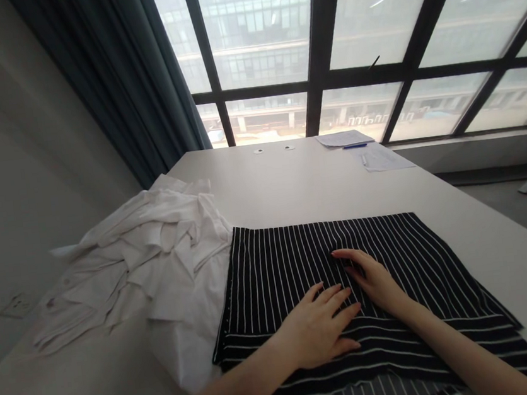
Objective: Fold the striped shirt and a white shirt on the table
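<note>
A black garment with white stripes lies spread on the white table in front of me. Its stripes run away from me in the far part and crosswise in a band near me, where the fabric overlaps. On that band's edge my left hand rests flat, palm down, fingers spread. A little farther off and to the right, my right hand touches the striped fabric with its fingers stretched out and its thumb apart. Neither hand grips the cloth. Close to me, a greyer striped inner side shows at the garment's near edge.
Crumpled white clothes are heaped on the left of the table, against the striped garment's left edge. Papers and a blue pen lie at the far right. Behind stand windows and a dark curtain.
</note>
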`<state>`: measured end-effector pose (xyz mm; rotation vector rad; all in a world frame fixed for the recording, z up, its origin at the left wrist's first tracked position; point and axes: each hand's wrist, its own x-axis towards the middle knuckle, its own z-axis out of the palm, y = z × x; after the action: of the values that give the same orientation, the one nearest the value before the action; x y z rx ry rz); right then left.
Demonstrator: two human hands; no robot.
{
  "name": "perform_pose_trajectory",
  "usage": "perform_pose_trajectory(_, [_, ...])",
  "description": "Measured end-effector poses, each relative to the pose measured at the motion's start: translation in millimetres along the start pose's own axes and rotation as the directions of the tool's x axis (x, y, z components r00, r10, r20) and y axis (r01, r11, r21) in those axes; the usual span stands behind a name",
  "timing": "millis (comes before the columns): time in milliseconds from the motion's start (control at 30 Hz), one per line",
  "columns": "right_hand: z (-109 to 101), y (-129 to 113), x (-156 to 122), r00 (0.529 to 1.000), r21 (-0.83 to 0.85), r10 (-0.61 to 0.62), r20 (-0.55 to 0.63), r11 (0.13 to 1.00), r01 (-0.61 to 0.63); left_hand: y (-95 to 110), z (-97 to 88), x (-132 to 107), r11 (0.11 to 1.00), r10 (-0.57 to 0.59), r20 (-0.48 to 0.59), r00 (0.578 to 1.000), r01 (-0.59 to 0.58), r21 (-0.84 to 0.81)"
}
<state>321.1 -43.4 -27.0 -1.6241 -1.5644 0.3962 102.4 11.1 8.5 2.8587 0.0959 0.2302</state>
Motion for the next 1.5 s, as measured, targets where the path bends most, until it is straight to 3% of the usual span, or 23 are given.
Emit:
perform_pose_trajectory(133, [-1,2,1,0.999,0.018,0.046,-0.020,0.999,-0.046,-4,5.6,-4,0.999,-0.019,-0.015,1.000,0.018,-0.051])
perform_pose_trajectory(300, [-13,0,12,0.996,-0.002,0.037,0.079,0.999,-0.036,-4,3.9,-5,0.995,-0.071,-0.012,0.997,0.071,-0.068])
perform_pose_trajectory(467, [-16,-14,39,0.987,-0.253,0.135,0.084,0.961,-0.110,-5,1.4,-3,0.997,-0.001,0.045,0.999,0.005,-0.082])
perform_pose_trajectory(600, [-2,-25,63,0.972,-0.466,0.232,0.030,0.864,-0.192,-5,0.4,-3,0.995,0.005,0.054,0.999,0.000,-0.095])
perform_pose_trajectory(700, [7,-27,71,0.974,-0.523,0.226,-0.006,0.830,-0.196,-5,0.1,-3,0.995,0.010,0.055,0.998,-0.005,-0.098])
perform_pose_trajectory(1100, [6,-14,75,0.995,-0.434,0.097,-0.030,0.895,-0.101,-7,1.2,-4,0.990,0.056,0.005,0.998,-0.055,-0.126])
perform_pose_trajectory(1300, [9,-8,74,0.996,-0.251,0.082,-0.029,0.964,-0.087,-6,1.8,-4,0.988,0.055,-0.005,0.998,-0.056,-0.142])
perform_pose_trajectory(1500, [9,4,74,0.997,-0.070,0.051,-0.064,0.996,-0.055,-4,3.3,-4,0.998,0.035,-0.019,0.999,-0.036,-0.058])
